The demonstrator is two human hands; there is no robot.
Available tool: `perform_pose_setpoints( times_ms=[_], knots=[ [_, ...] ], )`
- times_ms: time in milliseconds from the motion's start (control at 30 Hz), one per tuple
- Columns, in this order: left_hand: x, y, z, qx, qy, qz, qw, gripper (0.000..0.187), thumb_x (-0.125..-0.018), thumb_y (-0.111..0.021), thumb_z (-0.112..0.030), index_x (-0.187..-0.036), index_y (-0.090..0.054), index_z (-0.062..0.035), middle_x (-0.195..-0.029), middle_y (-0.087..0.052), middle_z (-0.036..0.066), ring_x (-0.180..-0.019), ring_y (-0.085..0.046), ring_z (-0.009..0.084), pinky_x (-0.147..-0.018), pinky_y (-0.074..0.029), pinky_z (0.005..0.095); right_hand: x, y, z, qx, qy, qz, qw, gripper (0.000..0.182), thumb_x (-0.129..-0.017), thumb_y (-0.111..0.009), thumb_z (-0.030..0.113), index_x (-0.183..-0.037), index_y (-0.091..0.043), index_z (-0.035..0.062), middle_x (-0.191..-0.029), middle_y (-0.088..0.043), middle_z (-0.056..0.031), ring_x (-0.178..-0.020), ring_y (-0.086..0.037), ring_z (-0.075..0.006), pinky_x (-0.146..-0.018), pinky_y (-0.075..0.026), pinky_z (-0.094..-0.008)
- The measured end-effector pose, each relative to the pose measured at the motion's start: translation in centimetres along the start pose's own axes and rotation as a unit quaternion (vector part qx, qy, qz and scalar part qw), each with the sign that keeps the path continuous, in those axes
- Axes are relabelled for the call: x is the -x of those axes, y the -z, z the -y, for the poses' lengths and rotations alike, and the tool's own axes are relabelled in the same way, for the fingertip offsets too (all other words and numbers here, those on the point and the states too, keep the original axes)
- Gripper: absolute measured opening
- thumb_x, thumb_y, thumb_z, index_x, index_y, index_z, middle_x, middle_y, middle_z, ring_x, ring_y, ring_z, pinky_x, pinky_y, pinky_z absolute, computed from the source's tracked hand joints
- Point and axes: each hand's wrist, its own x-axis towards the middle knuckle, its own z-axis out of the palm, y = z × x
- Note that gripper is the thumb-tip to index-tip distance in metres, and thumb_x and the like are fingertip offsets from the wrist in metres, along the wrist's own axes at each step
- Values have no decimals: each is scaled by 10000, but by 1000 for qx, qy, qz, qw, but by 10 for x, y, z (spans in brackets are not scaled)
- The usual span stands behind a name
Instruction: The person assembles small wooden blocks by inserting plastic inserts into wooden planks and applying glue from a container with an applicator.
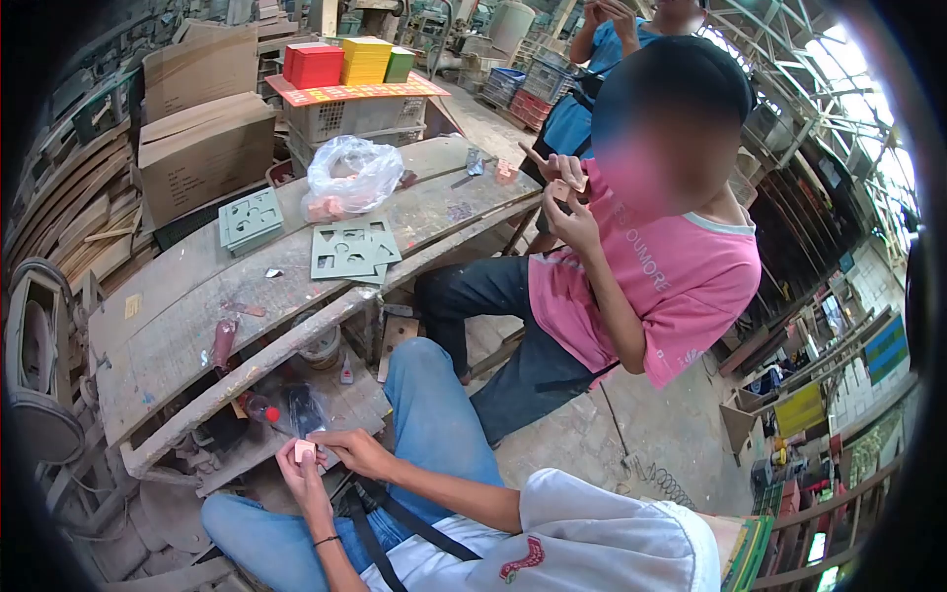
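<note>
A small pale wooden block (305, 451) is pinched between the thumb and fingers of my left hand (303, 478), above my lap. My right hand (357, 455) comes in from the right, its fingers closed and its fingertips close to the block's top edge. Whatever those fingers grip, if anything, is too small to make out. Just beyond my hands, on a low shelf under the bench, lie a bottle with a red cap (260, 407) and a dark plastic wrapper (303, 408).
A wooden bench (178, 326) holds grey-green cut-out boards (340, 251), a stack of similar boards (251, 219) and a plastic bag (353, 176). A person in a pink shirt (641, 286) sits at right, holding small wooden pieces (562, 187). Another person stands behind. Cardboard boxes (202, 148) stand left.
</note>
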Motion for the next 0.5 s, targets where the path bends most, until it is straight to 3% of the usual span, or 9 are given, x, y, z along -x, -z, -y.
perform_pose_setpoints(
  times_ms=[100, 200, 300, 333, 400, 500],
  knots=[
    [-2, 4, 0, -21, -6, -11, 1000, 273, -928, -544, -180, -1109, -422, -17, -955, -516, 72, -792, -520, 134, -695, -443, 264, 0, -3, 3, -31, 38, -9, 999, 340, -866, -488, -17, -1188, -587, 30, -1156, -624, -165, -1046, -618, -315, -886, -477, -345],
    [-2, 8, 2, -37, 3, 9, 999, 261, -924, -554, -209, -1064, -426, -31, -935, -511, 64, -777, -505, 118, -691, -438, 258, -2, -4, -4, -1, -42, 17, 999, 358, -844, -488, -13, -1181, -595, 40, -1122, -621, -190, -1029, -618, -325, -871, -481, -345],
    [-1, 3, -5, -92, -11, -4, 996, 283, -926, -558, -280, -1045, -457, -44, -923, -498, 34, -768, -486, 97, -668, -430, 233, 5, -1, 0, 34, 80, -43, 995, 416, -776, -482, -31, -1166, -606, 42, -1036, -618, -233, -969, -636, -341, -805, -490, -362],
    [0, -4, -11, -90, 0, -39, 995, 299, -917, -576, -284, -1057, -465, -44, -921, -499, 24, -752, -473, 88, -649, -419, 223, 7, 0, 1, 47, 47, -23, 998, 399, -788, -480, -25, -1161, -608, 39, -1039, -614, -237, -982, -632, -342, -810, -489, -361],
    [-2, 6, -4, -101, 12, -21, 995, 306, -908, -598, -260, -1085, -464, -49, -945, -507, 25, -762, -482, 78, -660, -431, 213, 5, -4, -10, 52, -21, 10, 998, 352, -819, -485, -12, -1146, -610, 26, -1040, -613, -246, -996, -630, -335, -824, -485, -357],
    [-2, 8, -1, -46, -4, 20, 999, 257, -927, -570, -185, -1106, -440, -53, -1012, -514, 35, -842, -499, 86, -681, -452, 214, 3, -2, -2, 51, -30, 9, 998, 345, -838, -502, -35, -1160, -610, 26, -1066, -639, -213, -1033, -632, -280, -862, -480, -330]
  ],
)
